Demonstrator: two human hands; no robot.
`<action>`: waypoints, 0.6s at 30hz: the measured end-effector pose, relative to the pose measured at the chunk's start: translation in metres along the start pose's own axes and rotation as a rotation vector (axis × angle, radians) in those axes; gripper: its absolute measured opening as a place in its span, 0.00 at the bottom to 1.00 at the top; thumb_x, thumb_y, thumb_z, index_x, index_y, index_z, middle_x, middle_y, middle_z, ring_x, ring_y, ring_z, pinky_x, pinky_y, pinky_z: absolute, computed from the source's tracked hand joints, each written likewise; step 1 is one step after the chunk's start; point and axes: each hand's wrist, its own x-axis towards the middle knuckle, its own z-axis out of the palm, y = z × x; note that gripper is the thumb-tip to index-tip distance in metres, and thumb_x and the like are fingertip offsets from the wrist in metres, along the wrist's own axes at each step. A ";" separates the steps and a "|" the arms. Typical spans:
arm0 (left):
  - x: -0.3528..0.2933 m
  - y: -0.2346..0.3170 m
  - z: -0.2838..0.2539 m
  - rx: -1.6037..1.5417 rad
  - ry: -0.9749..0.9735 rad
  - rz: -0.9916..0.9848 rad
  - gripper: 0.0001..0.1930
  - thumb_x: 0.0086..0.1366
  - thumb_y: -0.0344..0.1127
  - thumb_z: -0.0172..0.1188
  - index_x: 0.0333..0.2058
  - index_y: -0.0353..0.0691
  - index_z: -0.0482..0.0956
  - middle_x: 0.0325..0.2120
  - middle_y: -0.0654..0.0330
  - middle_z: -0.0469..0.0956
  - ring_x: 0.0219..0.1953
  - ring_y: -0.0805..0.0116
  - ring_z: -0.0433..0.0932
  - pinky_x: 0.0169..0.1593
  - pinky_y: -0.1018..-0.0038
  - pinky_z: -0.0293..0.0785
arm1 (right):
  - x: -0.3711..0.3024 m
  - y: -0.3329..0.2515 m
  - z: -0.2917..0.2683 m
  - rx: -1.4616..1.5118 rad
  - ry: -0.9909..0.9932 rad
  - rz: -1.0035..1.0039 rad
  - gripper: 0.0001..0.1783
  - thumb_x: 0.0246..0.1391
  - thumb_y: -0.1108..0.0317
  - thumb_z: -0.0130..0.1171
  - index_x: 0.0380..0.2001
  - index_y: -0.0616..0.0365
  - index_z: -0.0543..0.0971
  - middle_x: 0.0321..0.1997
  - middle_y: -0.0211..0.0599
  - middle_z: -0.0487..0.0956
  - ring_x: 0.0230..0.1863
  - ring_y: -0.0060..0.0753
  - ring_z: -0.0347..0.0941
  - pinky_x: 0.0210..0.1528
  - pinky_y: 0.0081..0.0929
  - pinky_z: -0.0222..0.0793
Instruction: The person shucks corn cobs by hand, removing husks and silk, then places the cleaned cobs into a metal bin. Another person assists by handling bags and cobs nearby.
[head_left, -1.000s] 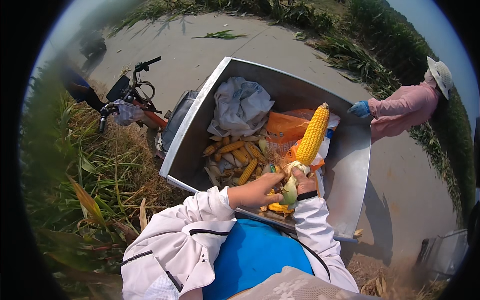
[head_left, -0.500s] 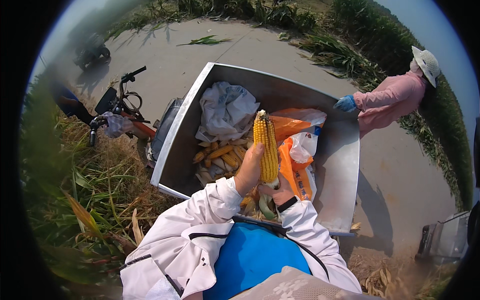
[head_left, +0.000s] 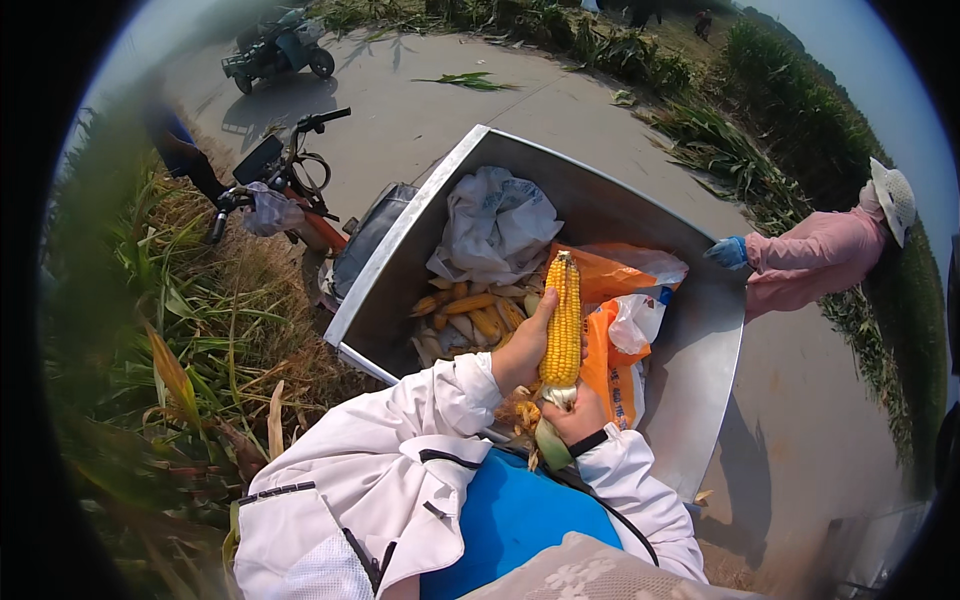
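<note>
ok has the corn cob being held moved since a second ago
Yes, the corn cob has moved left and down in the picture, judged against the metal cart bed.

Both hands hold a yellow corncob — over an open metal bin.

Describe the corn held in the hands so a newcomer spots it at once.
Find the grey metal cargo box in mid-picture. Over its near side, the person's left hand and right hand grip a bright yellow ear of corn, its tip pointing away from the body. Unlike the loose ears lying in the box, it is held up.
</note>
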 end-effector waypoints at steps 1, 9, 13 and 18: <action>0.000 0.000 -0.002 -0.005 0.005 -0.013 0.39 0.67 0.74 0.44 0.49 0.37 0.71 0.31 0.53 0.79 0.32 0.60 0.83 0.37 0.66 0.82 | 0.000 -0.001 0.000 -0.014 0.001 -0.011 0.25 0.47 0.65 0.69 0.47 0.65 0.75 0.38 0.48 0.83 0.40 0.45 0.82 0.44 0.35 0.76; -0.008 -0.001 -0.019 -0.106 -0.068 -0.400 0.37 0.68 0.72 0.43 0.52 0.40 0.72 0.32 0.49 0.80 0.30 0.56 0.84 0.35 0.63 0.84 | -0.017 -0.003 -0.019 -0.740 -0.305 -0.212 0.23 0.44 0.56 0.72 0.39 0.56 0.76 0.35 0.43 0.82 0.39 0.49 0.80 0.40 0.44 0.76; -0.012 -0.010 -0.016 -0.101 0.035 -0.240 0.36 0.69 0.71 0.43 0.51 0.39 0.71 0.31 0.50 0.80 0.29 0.58 0.83 0.33 0.64 0.83 | -0.020 -0.021 -0.037 -0.615 -0.354 -0.226 0.21 0.46 0.56 0.71 0.40 0.52 0.78 0.36 0.40 0.82 0.40 0.46 0.81 0.41 0.42 0.76; -0.003 0.001 -0.031 0.568 -0.018 0.176 0.33 0.72 0.66 0.45 0.48 0.37 0.74 0.34 0.55 0.80 0.32 0.67 0.80 0.39 0.71 0.78 | -0.042 -0.023 -0.052 -0.437 -0.661 -0.200 0.30 0.45 0.58 0.73 0.53 0.50 0.78 0.45 0.44 0.83 0.47 0.50 0.79 0.50 0.39 0.75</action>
